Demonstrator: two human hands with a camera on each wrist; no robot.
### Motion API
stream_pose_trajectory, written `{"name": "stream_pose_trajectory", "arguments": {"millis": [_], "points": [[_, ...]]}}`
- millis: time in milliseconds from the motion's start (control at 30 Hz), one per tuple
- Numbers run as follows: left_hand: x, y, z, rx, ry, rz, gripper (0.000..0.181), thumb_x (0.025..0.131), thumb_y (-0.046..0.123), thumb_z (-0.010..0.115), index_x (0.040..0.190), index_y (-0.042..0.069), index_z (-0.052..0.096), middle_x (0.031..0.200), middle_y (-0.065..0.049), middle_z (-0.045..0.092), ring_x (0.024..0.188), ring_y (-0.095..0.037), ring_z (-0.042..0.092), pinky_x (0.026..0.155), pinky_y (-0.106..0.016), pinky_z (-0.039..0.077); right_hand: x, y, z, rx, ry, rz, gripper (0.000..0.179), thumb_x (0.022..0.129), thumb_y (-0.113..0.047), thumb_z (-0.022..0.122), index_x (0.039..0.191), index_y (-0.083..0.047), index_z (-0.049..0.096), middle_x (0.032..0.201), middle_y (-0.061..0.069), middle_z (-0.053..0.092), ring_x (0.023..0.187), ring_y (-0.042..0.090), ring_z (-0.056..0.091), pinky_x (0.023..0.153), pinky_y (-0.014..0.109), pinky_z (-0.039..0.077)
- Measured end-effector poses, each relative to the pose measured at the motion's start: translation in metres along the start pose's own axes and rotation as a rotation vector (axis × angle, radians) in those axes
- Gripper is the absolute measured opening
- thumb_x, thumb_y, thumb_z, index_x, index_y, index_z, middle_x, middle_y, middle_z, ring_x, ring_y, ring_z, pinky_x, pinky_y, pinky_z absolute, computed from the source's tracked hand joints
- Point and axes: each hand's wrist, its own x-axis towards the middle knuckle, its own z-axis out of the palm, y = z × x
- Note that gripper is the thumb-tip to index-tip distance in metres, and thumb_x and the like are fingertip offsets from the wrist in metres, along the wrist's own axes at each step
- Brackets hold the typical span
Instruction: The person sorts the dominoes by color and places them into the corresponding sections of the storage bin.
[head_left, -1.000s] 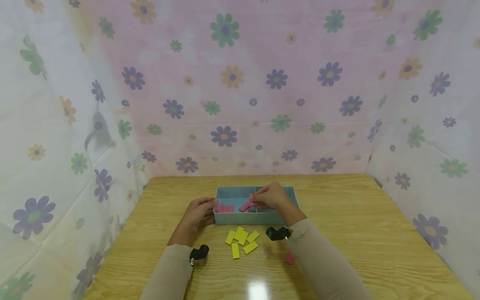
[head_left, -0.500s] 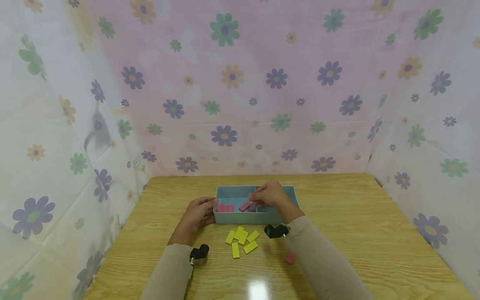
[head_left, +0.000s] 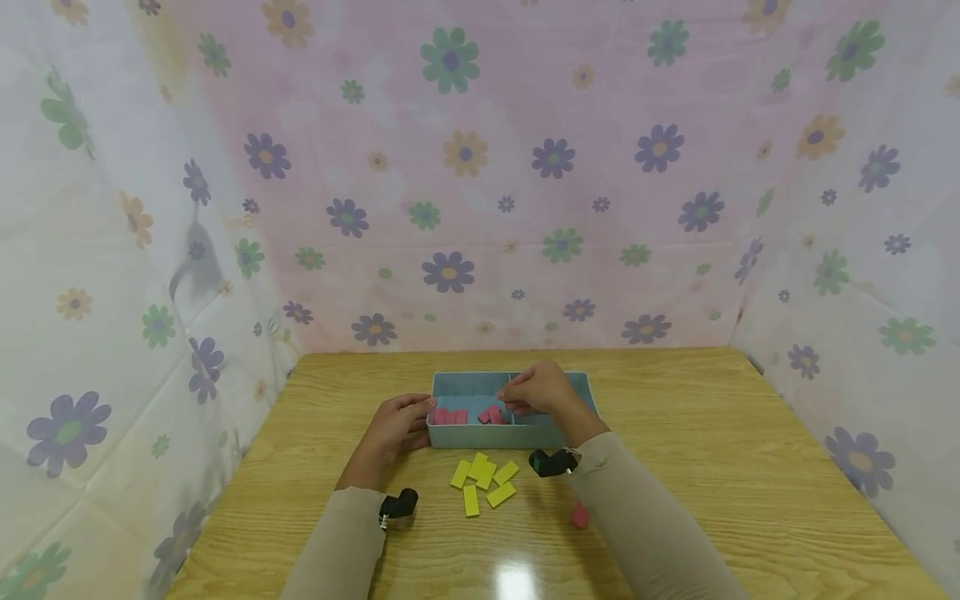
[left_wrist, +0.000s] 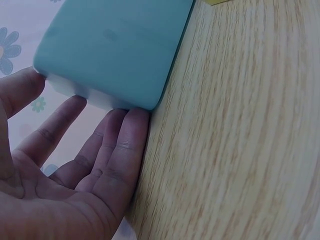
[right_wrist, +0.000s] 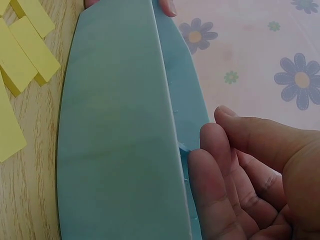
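A light blue box (head_left: pixel 480 437) with a divider stands on the table, with several pink blocks (head_left: pixel 452 417) at the left of its left compartment. Two more pink blocks (head_left: pixel 492 415) lie near the divider. My left hand (head_left: pixel 393 427) rests its fingertips against the box's left end, as the left wrist view shows for the fingers (left_wrist: pixel 127 145). My right hand (head_left: pixel 546 392) hovers over the box by the divider. In the right wrist view its thumb (right_wrist: pixel 245 127) is slightly apart from the fingers, and no block shows between them. The box's inside is mostly hidden there.
Several yellow blocks (head_left: pixel 483 477) lie loose in front of the box. A single red-pink block (head_left: pixel 580 515) lies beside the right sleeve, partly covered by it. Flowered cloth (head_left: pixel 480 250) hangs behind and at both sides of the wooden table (head_left: pixel 675 392).
The pink block that my right fingers pinched has been let go and now lies beside another near the divider. The right hand has barely shifted; the left hand has stayed at the box's end.
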Motion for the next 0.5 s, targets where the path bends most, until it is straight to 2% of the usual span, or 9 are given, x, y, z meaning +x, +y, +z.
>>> {"name": "stream_pose_trajectory", "arguments": {"millis": [233, 500], "points": [[0.0002, -0.0010, -0.0008, 0.010, 0.004, 0.001, 0.047, 0.098, 0.037, 0.073, 0.137, 0.011, 0.066, 0.131, -0.015, 0.070, 0.112, -0.027, 0.071, 0.084, -0.043, 0.064, -0.0016, -0.0010, -0.0005, -0.013, -0.001, -0.004, 0.011, 0.092, -0.014, 0.080, 0.097, -0.004, 0.081, 0.095, 0.011, 0.079, 0.087, 0.026, 0.077, 0.077, 0.037, 0.065], [0.0005, -0.0021, -0.0014, 0.011, -0.002, 0.002, 0.048, 0.097, 0.037, 0.074, 0.138, 0.012, 0.065, 0.133, -0.014, 0.069, 0.114, -0.027, 0.070, 0.085, -0.043, 0.064, -0.0044, 0.0008, -0.0039, 0.008, 0.013, 0.000, 0.015, 0.089, -0.016, 0.083, 0.098, -0.005, 0.081, 0.096, 0.012, 0.079, 0.085, 0.024, 0.077, 0.075, 0.037, 0.065]]}}
